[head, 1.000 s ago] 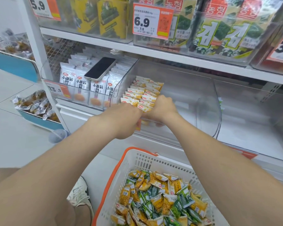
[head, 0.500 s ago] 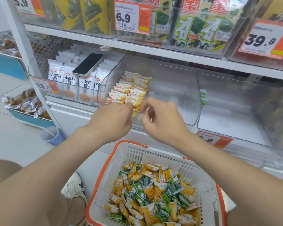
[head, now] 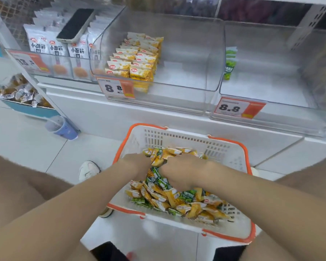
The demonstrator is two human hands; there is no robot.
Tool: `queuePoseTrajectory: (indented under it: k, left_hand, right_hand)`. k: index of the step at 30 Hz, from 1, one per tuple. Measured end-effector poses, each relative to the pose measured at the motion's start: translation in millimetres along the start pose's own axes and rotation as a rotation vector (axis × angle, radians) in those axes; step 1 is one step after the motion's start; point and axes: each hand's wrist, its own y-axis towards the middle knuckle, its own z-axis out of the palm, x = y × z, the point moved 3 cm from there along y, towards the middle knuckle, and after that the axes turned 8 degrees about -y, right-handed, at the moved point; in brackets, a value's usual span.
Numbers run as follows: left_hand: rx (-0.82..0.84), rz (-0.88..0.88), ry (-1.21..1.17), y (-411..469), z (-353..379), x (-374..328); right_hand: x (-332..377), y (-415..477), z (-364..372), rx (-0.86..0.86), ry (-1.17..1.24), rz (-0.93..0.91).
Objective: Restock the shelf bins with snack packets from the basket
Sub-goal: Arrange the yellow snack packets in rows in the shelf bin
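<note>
Whereas both hands were up at the front of the middle bin (head: 186, 53) half a second back, the left hand (head: 135, 164) and right hand (head: 184, 171) are now down in the basket (head: 231, 159) at 6 o'clock of the view. Knuckles up, fingers sunk among the snack packets (head: 169, 196). View has tipped downward as well: upper shelf with the seaweed packs is out of sight.

Grip, either hand: cannot tell whether apart or clamped on a packet, since the fingertips are buried and that patch is blurred. Hands lie side by side, close together, at the 12 o'clock end of the heap.

Packets: loose heap, yellow and green mixed, from basket centre out to 5 o'clock. Yellow rows (head: 137, 59) stand upright in two files at the 9 o'clock side of the middle bin. Green packets (head: 230, 63), a few, stand against the 9 o'clock wall of the right bin (head: 271, 76).

Around:
- Left price tag (head: 117, 88) on the middle bin front; 8.8 price tag (head: 231, 108) on the right bin front.
- Phone (head: 75, 25), dark screen up, lies on white packets (head: 58, 48) in the left bin (head: 51, 71), 10 o'clock.
- Cup (head: 62, 127) on the floor (head: 26, 147), 10 o'clock of the basket.
- White shoe (head: 88, 170) near the basket's 9 o'clock rim.

In the way: the clear bin fronts rise between basket and stock, and both forearms cross the basket's near rim, hiding part of it.
</note>
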Motion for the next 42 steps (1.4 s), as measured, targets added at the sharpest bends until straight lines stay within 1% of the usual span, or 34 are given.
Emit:
queuePoseTrajectory:
  k: [4, 7, 9, 14, 16, 18, 21, 23, 25, 27, 30, 32, 33, 35, 38, 40, 42]
  left_hand:
    - [0.098, -0.050, 0.034, 20.2, 60.0, 10.5]
    - [0.087, -0.080, 0.005, 34.1, 91.3, 19.8]
    - [0.092, -0.082, 0.038, 42.0, 104.0, 21.3]
    - [0.044, -0.067, 0.113, 53.9, 112.8, 22.3]
    - [0.032, -0.042, 0.088, 55.2, 106.5, 26.7]
    - [0.040, -0.018, -0.018, 54.9, 94.8, 33.9]
    - [0.083, -0.023, -0.279, 48.9, 65.7, 49.6]
    - [0.070, -0.060, -0.549, 39.7, 38.6, 57.7]
    - [0.035, -0.050, -0.812, 27.6, 10.6, 59.5]
    - [-0.006, -0.001, -1.034, 12.3, -15.7, 55.7]
    - [-0.041, 0.116, -1.273, -15.1, -53.6, 41.4]
    - [-0.065, 0.203, -1.411, -32.4, -76.5, 30.9]
    - [-0.078, 0.240, -1.479, -41.4, -87.6, 25.9]
    - [-0.119, 0.282, -1.571, -56.7, -107.1, 20.0]
    - [-0.236, 0.283, -1.538, -77.6, -131.4, 18.1]
    - [-0.345, 0.303, -1.441, -89.2, -144.9, 21.9]
    - [-0.442, 0.379, -1.336, -101.1, -158.0, 25.9]
  right_hand:
    - [5.7, 6.2, 3.8, 0.019, -0.020, -0.041]
    - [3.9, 11.0, 6.1, 0.027, -0.031, -0.045]
    - [1.7, 13.2, 7.0, 0.032, -0.032, -0.040]
    - [-1.4, 16.2, 5.8, 0.041, -0.017, -0.040]
    - [-2.7, 15.9, 2.9, 0.046, -0.017, -0.037]
    - [-4.6, 15.0, -0.7, 0.041, -0.012, -0.032]
    - [-8.1, 10.0, -9.9, -0.009, -0.015, -0.004]
    - [-11.1, 5.4, -18.7, -0.087, -0.040, 0.038]
    - [-15.4, 1.4, -27.3, -0.186, -0.026, 0.094]
    - [-22.3, -1.5, -31.9, -0.306, 0.076, 0.169]
    - [-31.0, -9.4, -37.3, -0.531, 0.421, 0.243]
    - [-31.4, -14.0, -40.4, -0.583, 0.597, 0.256]
    - [-31.4, -16.6, -42.0, -0.601, 0.636, 0.277]
    - [-32.8, -21.9, -47.1, -0.701, 0.682, 0.322]
    - [-41.5, -30.0, -60.1, -0.870, 0.859, 0.366]
    - [-47.6, -34.7, -69.3, -0.898, 1.071, 0.372]
    - [-50.5, -38.8, -76.0, -0.898, 1.235, 0.353]
